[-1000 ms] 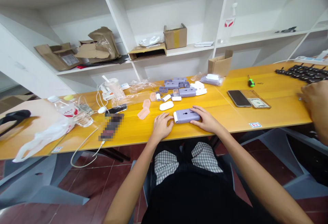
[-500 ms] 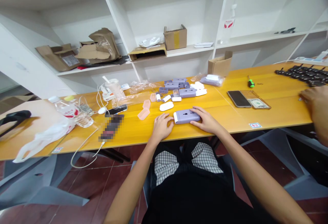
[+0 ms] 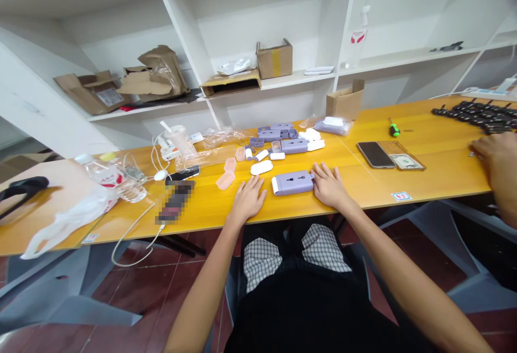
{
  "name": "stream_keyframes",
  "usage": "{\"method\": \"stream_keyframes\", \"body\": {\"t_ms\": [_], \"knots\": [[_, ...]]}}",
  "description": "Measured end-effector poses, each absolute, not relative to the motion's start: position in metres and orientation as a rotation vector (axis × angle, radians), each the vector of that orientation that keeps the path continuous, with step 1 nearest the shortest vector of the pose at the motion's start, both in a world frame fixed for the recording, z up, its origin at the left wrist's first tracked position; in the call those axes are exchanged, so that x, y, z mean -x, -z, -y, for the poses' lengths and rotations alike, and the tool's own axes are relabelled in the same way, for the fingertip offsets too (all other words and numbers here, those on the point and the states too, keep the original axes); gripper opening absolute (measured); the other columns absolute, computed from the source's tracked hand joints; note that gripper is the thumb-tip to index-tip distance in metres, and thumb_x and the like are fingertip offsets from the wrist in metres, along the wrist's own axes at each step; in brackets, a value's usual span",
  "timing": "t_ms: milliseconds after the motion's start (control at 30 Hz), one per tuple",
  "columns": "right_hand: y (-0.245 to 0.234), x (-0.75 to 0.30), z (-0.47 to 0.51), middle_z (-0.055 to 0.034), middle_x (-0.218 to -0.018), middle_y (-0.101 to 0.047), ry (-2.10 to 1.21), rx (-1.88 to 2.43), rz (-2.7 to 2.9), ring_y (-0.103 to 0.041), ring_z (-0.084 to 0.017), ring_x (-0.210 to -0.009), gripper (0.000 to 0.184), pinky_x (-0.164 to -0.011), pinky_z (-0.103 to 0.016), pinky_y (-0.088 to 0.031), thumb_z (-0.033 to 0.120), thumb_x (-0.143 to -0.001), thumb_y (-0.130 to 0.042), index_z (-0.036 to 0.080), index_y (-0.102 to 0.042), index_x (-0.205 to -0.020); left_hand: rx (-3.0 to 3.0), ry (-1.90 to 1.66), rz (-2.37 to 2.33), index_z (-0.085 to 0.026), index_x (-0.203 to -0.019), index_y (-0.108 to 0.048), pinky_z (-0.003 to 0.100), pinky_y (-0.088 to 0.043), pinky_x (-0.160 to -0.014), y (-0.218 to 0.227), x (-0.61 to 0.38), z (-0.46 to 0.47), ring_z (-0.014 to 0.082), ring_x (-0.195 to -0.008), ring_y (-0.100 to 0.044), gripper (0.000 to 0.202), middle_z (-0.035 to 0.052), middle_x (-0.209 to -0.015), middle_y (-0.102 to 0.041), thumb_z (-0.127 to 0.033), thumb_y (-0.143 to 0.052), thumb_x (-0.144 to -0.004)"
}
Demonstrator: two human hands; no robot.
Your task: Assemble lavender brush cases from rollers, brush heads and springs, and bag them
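Observation:
A purple adapter with a white end cap [image 3: 293,182] lies flat on the yellow table [image 3: 436,167], near the front edge. My left hand [image 3: 246,199] rests palm down just left of it, fingers spread, a small gap between them. To the adapter's right, my right hand [image 3: 330,185] lies flat with fingers stretched out, fingertips at its right end. Neither hand holds anything. Behind the adapter sit several purple adapter bodies [image 3: 278,135] and white caps [image 3: 261,167], plus pink pieces [image 3: 226,178].
A phone [image 3: 376,154] and a clear case with a banknote [image 3: 407,161] lie to the right, with a green screwdriver [image 3: 393,128] behind. Another person's hand [image 3: 498,159] is at the far right near black parts [image 3: 480,115]. A water bottle [image 3: 109,176], cables and a plastic bag occupy the left.
Both my hands have let go of the purple adapter and spread flat on the table beside it. The view has shifted slightly.

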State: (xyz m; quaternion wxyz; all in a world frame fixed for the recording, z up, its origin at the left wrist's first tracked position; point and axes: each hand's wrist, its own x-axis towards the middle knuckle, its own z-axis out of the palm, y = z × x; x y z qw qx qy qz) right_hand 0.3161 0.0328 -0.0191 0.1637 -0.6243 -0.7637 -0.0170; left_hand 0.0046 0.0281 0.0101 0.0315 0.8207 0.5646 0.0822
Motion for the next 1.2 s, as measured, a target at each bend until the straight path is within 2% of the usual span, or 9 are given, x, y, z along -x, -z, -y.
{"method": "stream_keyframes", "body": {"t_ms": [133,433,733,967,1100,1200], "knots": [[0.021,-0.315,-0.034,-0.0135,-0.169,-0.040,0.035,1.791,2.257,-0.031,-0.037,-0.158,0.057,-0.126,-0.070,-0.019,0.029,-0.103,-0.035,0.016,-0.050,-0.156,-2.528,-0.226,-1.740,-0.016,-0.160,-0.043,0.055,-0.021,-0.131,-0.007,-0.006,-0.028,0.0291,-0.161,-0.026,0.057,0.0127,-0.171,-0.031,-0.042,-0.036,-0.109],[0.019,-0.314,-0.034,-0.0133,-0.171,-0.034,-0.050,1.843,2.284,-0.030,-0.033,-0.159,0.061,-0.127,-0.066,-0.022,0.034,-0.106,-0.026,0.011,-0.044,-0.159,-2.506,-0.279,-1.737,-0.015,-0.159,-0.045,0.056,-0.021,-0.131,-0.006,-0.007,-0.028,0.0302,-0.161,-0.028,0.057,0.0139,-0.170,-0.034,-0.041,-0.038,-0.108],[0.019,-0.315,-0.036,-0.0118,-0.172,-0.033,-0.061,1.867,2.309,-0.030,-0.033,-0.159,0.060,-0.127,-0.065,-0.021,0.034,-0.105,-0.029,0.016,-0.043,-0.161,-2.504,-0.274,-1.742,-0.019,-0.158,-0.045,0.057,-0.021,-0.131,-0.006,-0.007,-0.028,0.0302,-0.161,-0.028,0.056,0.0129,-0.171,-0.033,-0.041,-0.039,-0.107],[0.016,-0.315,-0.035,-0.0117,-0.171,-0.034,-0.078,1.864,2.311,-0.030,-0.032,-0.160,0.060,-0.127,-0.065,-0.021,0.034,-0.106,-0.028,0.014,-0.043,-0.160,-2.521,-0.291,-1.733,-0.019,-0.156,-0.048,0.059,-0.023,-0.130,-0.003,-0.007,-0.027,0.0310,-0.160,-0.030,0.054,0.0137,-0.169,-0.037,-0.041,-0.039,-0.107],[0.014,-0.314,-0.034,-0.0117,-0.170,-0.036,-0.079,1.858,2.286,-0.031,-0.031,-0.159,0.059,-0.127,-0.065,-0.022,0.034,-0.106,-0.028,0.013,-0.045,-0.159,-2.538,-0.566,-1.778,-0.019,-0.142,-0.062,0.056,-0.032,-0.127,-0.008,-0.002,-0.029,0.0323,-0.155,-0.039,0.045,0.0141,-0.165,-0.044,-0.036,-0.054,-0.100],[0.016,-0.314,-0.034,-0.0124,-0.169,-0.039,-0.070,1.839,2.262,-0.034,-0.032,-0.157,0.058,-0.126,-0.065,-0.024,0.033,-0.106,-0.030,0.013,-0.048,-0.157,-2.434,-0.943,-2.045,-0.020,-0.129,-0.069,0.055,-0.033,-0.126,-0.020,0.013,-0.032,0.0350,-0.155,-0.035,0.037,0.0130,-0.166,-0.040,-0.030,-0.061,-0.094]]}}
